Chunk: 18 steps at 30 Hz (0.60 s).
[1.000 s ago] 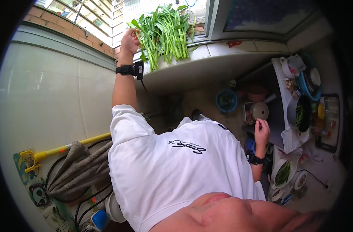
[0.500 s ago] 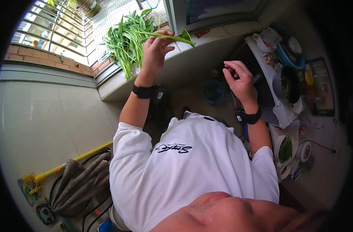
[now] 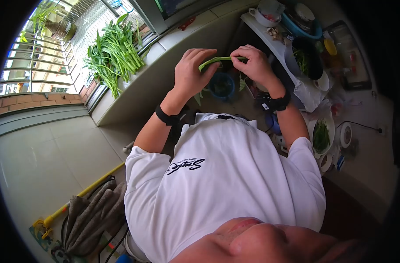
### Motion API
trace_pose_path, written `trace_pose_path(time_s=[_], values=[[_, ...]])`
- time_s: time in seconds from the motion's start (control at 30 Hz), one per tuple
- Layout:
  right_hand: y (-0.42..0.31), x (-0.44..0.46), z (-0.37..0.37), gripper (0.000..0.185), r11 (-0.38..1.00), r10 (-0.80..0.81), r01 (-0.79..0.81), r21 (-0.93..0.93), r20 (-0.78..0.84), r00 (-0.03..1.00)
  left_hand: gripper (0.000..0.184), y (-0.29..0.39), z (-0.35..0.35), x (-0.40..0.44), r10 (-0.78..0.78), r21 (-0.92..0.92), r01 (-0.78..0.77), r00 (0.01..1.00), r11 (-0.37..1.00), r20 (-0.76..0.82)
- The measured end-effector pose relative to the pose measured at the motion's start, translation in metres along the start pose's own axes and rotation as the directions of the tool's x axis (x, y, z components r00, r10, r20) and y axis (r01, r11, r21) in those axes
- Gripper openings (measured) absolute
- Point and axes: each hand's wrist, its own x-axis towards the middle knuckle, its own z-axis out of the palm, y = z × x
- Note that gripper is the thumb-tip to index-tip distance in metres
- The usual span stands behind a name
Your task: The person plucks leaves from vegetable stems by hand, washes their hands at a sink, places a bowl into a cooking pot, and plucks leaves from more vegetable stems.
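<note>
My left hand (image 3: 193, 71) holds one part of a green leafy vegetable stem (image 3: 220, 58) between thumb and fingers. My right hand (image 3: 255, 65) pinches the other part, so the stem spans the gap between both hands. Some leaves hang below the hands; whether they belong to this stem I cannot tell. To the left, a pile of leafy greens (image 3: 117, 51) lies on the window ledge. Beneath the hands, on the floor, stands a blue bucket (image 3: 222, 86), its contents unclear.
A red-handled tool (image 3: 186, 23) lies on the tiled sill (image 3: 211, 19). At right are a dark pot (image 3: 292, 59) with greens, a white bowl (image 3: 313, 142) with greens, and a blue basin (image 3: 313, 33). A yellow pole (image 3: 84, 191) and grey cloth (image 3: 92, 215) are at lower left.
My left hand has moved away from the pile of greens with the stem, toward the middle. My right hand, empty before, now grips the stem too. The view has shifted.
</note>
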Motion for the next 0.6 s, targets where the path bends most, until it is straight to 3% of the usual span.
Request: trace_pose_path(time_s=[0.07,0.1,0.13,0.17,0.2,0.27,0.53,0.6], values=[[0.019,-0.005,-0.001,0.008,0.985,0.036,-0.043,0.165,0.046,0.998,0.023,-0.005,0.03,0.015,0.172,0.029,-0.172,0.985,0.985,0.016],[0.024,-0.008,-0.006,0.008,0.986,0.044,-0.051,0.161,0.045,0.998,0.023,-0.001,0.039,0.015,0.174,0.019,-0.174,0.985,0.985,0.018],[0.028,-0.01,-0.011,0.011,0.979,0.103,-0.12,0.165,0.104,0.989,0.022,0.003,0.047,0.015,0.008,-0.035,0.0,0.978,0.999,0.21],[0.031,-0.012,-0.016,0.013,0.968,0.159,-0.186,0.167,0.161,0.974,0.02,0.006,0.053,0.016,-0.142,-0.051,0.177,0.905,0.983,0.4],[0.032,-0.014,-0.021,0.013,0.968,0.162,-0.188,0.165,0.155,0.974,0.02,0.008,0.058,0.019,-0.136,-0.054,0.171,0.905,0.984,0.402],[0.034,-0.02,-0.028,0.016,0.98,-0.027,0.056,-0.19,0.153,0.988,0.022,0.012,0.064,0.021,-0.146,-0.012,0.174,0.861,0.985,0.488],[0.055,-0.041,-0.037,0.013,0.964,-0.096,0.12,-0.235,0.111,0.989,0.019,0.016,0.091,0.015,-0.098,-0.069,0.153,0.857,0.986,0.505],[0.054,-0.043,-0.039,0.012,0.945,-0.129,0.173,-0.276,0.171,0.977,0.019,0.021,0.094,0.016,-0.096,-0.088,0.163,0.854,0.983,0.511]])
